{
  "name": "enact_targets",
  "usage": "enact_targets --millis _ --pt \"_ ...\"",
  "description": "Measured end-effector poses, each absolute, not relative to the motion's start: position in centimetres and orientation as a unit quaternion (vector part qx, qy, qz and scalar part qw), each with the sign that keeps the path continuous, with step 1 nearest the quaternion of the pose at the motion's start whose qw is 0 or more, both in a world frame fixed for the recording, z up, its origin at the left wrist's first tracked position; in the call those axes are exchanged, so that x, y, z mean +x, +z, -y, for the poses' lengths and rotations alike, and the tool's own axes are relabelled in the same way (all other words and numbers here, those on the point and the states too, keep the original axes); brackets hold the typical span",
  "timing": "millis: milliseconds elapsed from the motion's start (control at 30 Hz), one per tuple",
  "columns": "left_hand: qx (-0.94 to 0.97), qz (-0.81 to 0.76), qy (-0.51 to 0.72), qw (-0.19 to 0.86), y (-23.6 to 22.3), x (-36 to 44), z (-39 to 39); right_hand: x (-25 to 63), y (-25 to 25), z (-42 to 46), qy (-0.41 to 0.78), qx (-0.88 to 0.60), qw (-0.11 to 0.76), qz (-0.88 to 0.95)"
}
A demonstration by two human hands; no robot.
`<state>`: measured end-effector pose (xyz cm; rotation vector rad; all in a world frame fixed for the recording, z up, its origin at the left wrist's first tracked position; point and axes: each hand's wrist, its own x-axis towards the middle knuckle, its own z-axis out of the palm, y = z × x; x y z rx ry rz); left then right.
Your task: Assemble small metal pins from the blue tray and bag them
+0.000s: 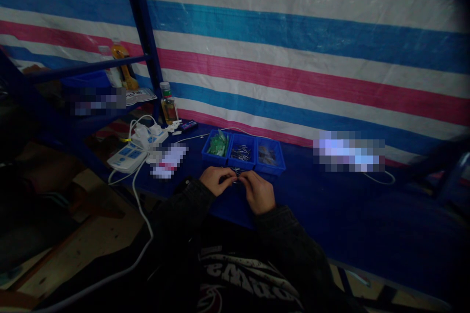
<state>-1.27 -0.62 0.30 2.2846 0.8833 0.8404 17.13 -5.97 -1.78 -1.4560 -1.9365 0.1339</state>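
Observation:
My left hand (217, 181) and my right hand (260, 192) meet fingertip to fingertip just in front of three blue bins. Both are closed in a pinch; what they hold is too small and dark to name. Thin metal pieces (237, 170) show right by the fingertips. Green plastic pieces or bags fill the left bin (205, 158). Several screw-like metal pieces (241, 152) lie in the middle bin (240, 165). Small greyish-brown items (267, 155) lie in the right bin (270, 169), their kind unclear.
A white power strip (123, 160) with plugs and cables stands on the blue table (304, 205) at left, beside a blurred-out phone-like thing (169, 161). Behind it is a bottle (169, 105). Another blurred bright object (348, 151) sits at right. A striped sheet (279, 58) hangs behind.

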Motion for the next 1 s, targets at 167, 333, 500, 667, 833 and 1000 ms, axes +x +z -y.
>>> enact_targets --millis 167,333,500,667,833,1000 --pt "0.838 -0.334 0.328 0.279 0.14 -1.17 0.77 17.08 -1.51 6.00 0.032 -0.577 0.342 0.741" --pt "0.836 -0.332 0.340 0.273 -0.01 -1.10 0.81 17.14 -1.48 6.00 0.025 -0.588 0.354 0.727" --pt "0.835 -0.336 0.348 0.262 0.22 -1.16 0.82 17.24 -1.47 6.04 0.035 -0.566 0.394 0.723" --pt "0.843 -0.336 0.332 0.258 0.57 -1.37 0.76 17.14 -1.20 6.21 0.065 -0.545 0.414 0.726" --pt "0.847 -0.329 0.331 0.257 0.79 -1.43 0.91 17.10 -1.16 6.31 0.077 -0.528 0.420 0.734" --pt "0.855 -0.310 0.321 0.264 0.72 -1.39 0.94 17.23 -1.52 6.14 0.081 -0.508 0.414 0.751"
